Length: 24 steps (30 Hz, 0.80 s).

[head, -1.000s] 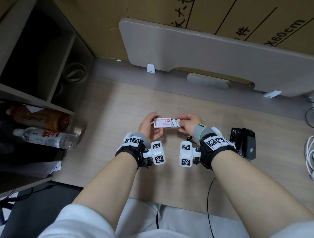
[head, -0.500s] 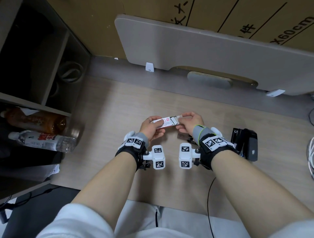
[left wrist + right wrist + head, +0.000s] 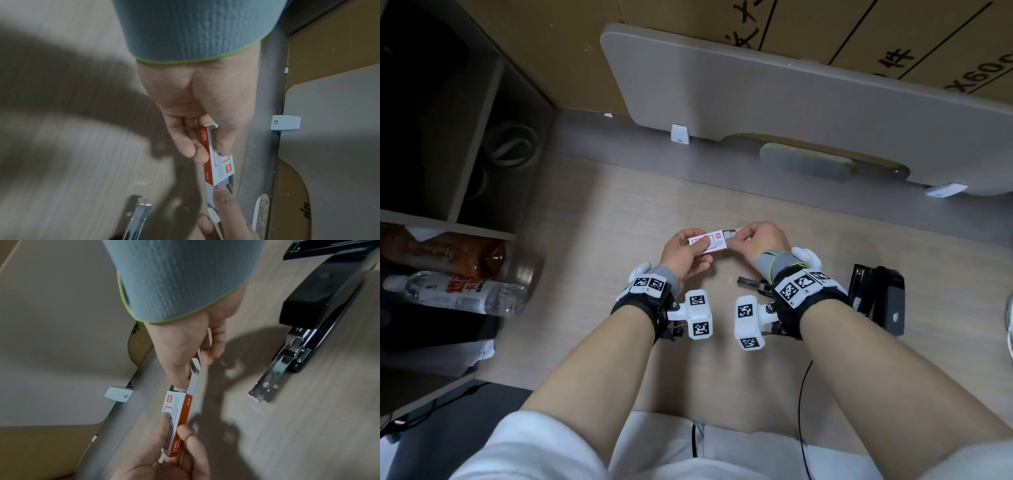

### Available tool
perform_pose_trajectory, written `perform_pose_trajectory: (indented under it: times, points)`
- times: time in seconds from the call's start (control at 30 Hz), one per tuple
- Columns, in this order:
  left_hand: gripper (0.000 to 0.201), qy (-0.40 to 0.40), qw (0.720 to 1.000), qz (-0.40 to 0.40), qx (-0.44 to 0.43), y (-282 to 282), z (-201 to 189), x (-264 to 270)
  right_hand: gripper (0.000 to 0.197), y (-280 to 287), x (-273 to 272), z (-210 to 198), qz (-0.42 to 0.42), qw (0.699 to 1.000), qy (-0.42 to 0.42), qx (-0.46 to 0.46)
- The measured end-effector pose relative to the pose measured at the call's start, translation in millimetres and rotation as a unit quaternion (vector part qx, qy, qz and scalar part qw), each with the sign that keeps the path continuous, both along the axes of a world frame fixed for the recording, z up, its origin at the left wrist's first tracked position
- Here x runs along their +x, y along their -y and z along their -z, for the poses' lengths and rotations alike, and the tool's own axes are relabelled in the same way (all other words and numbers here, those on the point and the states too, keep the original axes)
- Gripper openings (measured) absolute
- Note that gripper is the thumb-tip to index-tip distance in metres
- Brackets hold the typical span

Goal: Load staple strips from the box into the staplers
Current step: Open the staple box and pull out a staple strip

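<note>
A small red and white staple box (image 3: 707, 241) is held above the desk between both hands. My left hand (image 3: 685, 250) grips its left end, thumb on top and fingers beneath (image 3: 191, 146). My right hand (image 3: 753, 240) pinches the white inner tray (image 3: 194, 376) that sticks out of the box's open right end. Grey staples (image 3: 229, 183) show at that opening. A black stapler (image 3: 883, 298) lies open on the desk right of my right wrist, its metal magazine (image 3: 267, 382) bare. A second black stapler (image 3: 329, 248) lies beyond it.
A grey board (image 3: 791, 102) leans against cardboard boxes behind the wooden desk (image 3: 602, 222). Shelving on the left holds bottles (image 3: 455, 294). A black cable (image 3: 803, 394) runs off the near edge. White cables lie at the far right.
The box has tilted and shifted slightly away from me. My right fingers have closed on the tray at its open end, and the grey staples showing there a second ago are mostly covered.
</note>
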State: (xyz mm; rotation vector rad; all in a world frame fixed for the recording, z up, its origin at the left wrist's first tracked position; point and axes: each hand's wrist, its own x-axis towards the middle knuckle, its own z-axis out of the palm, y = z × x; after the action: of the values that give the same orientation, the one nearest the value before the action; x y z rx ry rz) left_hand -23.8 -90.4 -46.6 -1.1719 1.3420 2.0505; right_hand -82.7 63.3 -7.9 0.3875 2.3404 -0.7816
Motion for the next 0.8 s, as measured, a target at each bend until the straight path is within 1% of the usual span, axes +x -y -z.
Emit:
perform_pose_trajectory:
  times: [0.23,0.37,0.47,0.6,0.7,0.8]
  points:
    - [0.015,-0.006,1.0,-0.008,0.015,1,5,-6,0.019,4,-13,8,0.018,0.999,0.036,0.0]
    - [0.015,-0.013,1.0,-0.015,0.02,6,8,-9,0.043,8,-23,11,0.005,0.998,0.042,0.048]
    - [0.017,-0.017,0.999,-0.01,0.027,7,9,-11,0.048,10,-28,10,-0.007,0.996,0.047,0.07]
    - [0.019,-0.015,0.999,0.0,0.039,9,8,-11,0.043,10,-30,11,-0.015,0.996,0.048,0.073]
    - [0.019,-0.015,0.999,0.019,0.028,4,9,-11,0.032,10,-28,15,-0.033,0.995,0.041,0.085]
    - [0.019,-0.009,1.0,0.014,0.02,0,11,-9,0.023,10,-23,15,-0.061,0.992,0.04,0.103]
